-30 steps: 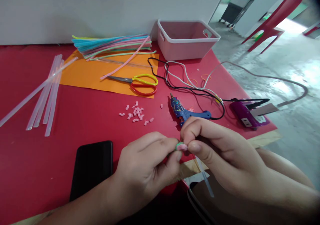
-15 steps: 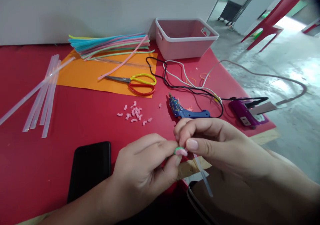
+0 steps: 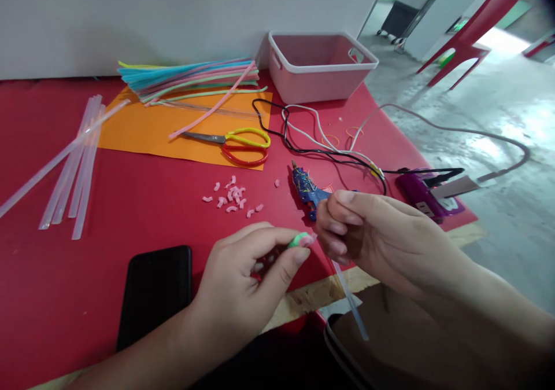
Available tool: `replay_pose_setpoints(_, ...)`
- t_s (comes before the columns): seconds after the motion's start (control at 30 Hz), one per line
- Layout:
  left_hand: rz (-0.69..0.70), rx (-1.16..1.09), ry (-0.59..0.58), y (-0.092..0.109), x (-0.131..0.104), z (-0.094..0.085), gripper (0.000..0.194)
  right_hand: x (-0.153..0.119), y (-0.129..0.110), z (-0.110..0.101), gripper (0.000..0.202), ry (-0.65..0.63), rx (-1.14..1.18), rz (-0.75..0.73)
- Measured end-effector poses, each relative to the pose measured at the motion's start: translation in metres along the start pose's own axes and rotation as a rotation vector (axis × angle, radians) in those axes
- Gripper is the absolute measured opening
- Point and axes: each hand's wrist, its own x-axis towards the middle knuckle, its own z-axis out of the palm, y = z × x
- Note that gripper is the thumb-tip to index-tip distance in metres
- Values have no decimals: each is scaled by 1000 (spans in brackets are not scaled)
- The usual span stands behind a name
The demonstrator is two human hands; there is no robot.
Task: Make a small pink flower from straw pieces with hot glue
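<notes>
Between the thumb and index finger of my left hand point(image 3: 255, 274), I pinch a small fuzzy green and pink pipe cleaner piece point(image 3: 300, 239). To its right, apart from it, my right hand point(image 3: 368, 228) is closed, thumb pressed to curled fingers; anything in them is too small to make out. Behind that hand lies a blue glue gun point(image 3: 306, 190), its handle mostly covered. A translucent glue stick point(image 3: 352, 303) slants past the table edge below my right hand; its upper end is hidden. Small cut pink pipe cleaner bits point(image 3: 234, 194) lie scattered beyond my left hand.
Yellow-and-red scissors point(image 3: 247, 139) lie on orange paper point(image 3: 130, 129), below bundled pipe cleaners point(image 3: 186, 77). Glue sticks point(image 3: 78, 164) are at left, a black phone point(image 3: 156, 291) in front. A pink basket point(image 3: 321, 83), cables point(image 3: 321, 147) and a purple power strip point(image 3: 416, 193) occupy the right.
My right hand has drawn away from the pipe cleaner piece and curled up, baring more of the glue gun's body. My left hand has lifted the piece slightly up and left.
</notes>
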Motion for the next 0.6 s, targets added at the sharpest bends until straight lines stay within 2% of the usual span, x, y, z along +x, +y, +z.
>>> replay_pose_setpoints(0.13, -114, -115, -6, -3, 1, 2, 16, -4, 2, -5, 17, 42, -202, -127)
replay_pose_setpoints(0.3, -129, -87, 1, -2, 2, 1, 21, -8, 1, -3, 8, 44, -411, -210)
replay_pose_setpoints(0.5, -138, -83, -6, -3, 0, 2, 18, -10, 5, -1, 32, 55, -551, -317)
replay_pose_setpoints(0.6, -134, -88, 11, -4, 0, 3, 18, -11, 5, 0, 33, 120, -764, -361)
